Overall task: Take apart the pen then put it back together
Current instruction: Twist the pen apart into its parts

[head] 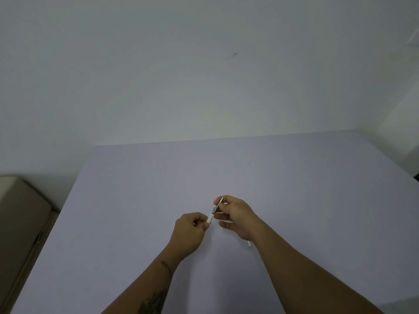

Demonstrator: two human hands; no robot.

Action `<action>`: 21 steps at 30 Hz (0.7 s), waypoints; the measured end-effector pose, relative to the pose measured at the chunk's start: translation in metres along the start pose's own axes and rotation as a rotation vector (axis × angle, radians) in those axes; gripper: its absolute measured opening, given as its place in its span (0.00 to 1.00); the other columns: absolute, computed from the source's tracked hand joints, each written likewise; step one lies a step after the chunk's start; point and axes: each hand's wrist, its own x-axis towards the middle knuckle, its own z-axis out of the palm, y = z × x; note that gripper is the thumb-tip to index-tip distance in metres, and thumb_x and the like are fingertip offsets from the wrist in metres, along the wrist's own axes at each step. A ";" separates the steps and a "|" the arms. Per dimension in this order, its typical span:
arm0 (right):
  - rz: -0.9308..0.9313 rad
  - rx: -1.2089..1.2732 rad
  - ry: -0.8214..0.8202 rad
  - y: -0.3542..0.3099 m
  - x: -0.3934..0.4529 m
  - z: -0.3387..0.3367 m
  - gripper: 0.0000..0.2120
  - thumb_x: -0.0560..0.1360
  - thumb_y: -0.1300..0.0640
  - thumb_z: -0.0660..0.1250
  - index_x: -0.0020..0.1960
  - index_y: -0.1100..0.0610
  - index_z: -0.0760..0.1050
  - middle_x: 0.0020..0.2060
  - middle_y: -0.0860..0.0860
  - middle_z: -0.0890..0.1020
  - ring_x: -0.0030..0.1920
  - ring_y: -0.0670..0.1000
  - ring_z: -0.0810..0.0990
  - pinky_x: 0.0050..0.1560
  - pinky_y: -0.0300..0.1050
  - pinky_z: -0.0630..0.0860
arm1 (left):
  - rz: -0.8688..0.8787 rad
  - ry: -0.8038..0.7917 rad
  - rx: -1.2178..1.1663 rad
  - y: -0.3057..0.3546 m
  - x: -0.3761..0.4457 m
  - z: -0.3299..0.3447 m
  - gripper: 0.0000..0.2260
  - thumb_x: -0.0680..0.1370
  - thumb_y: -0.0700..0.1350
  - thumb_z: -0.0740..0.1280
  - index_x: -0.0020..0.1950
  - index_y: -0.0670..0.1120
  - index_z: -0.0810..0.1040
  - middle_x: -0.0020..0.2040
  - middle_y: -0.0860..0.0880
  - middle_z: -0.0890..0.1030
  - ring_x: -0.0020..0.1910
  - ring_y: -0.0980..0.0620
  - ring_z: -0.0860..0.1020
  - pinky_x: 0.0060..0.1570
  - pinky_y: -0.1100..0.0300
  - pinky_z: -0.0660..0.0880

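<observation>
My left hand (191, 227) is closed around a short white pen piece (210, 218), whose end sticks out toward the right. My right hand (235, 214) pinches a thin silvery pen part (218, 204) that slants up from the white piece. The two parts meet or nearly meet between my hands, just above the table. Another white pen piece (249, 244) lies on the table, mostly hidden under my right wrist.
The work surface is a pale lilac table (136, 200) set against a white wall (204, 75). A beige cushioned seat (20, 218) stands beside the table's left edge.
</observation>
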 end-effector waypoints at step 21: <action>0.002 -0.651 0.250 0.013 0.076 -0.066 0.10 0.69 0.57 0.69 0.34 0.65 0.80 0.28 0.54 0.79 0.31 0.52 0.76 0.34 0.43 0.73 | -0.170 0.033 0.040 -0.015 0.020 0.039 0.05 0.76 0.42 0.68 0.42 0.46 0.82 0.40 0.44 0.82 0.31 0.53 0.73 0.33 0.63 0.71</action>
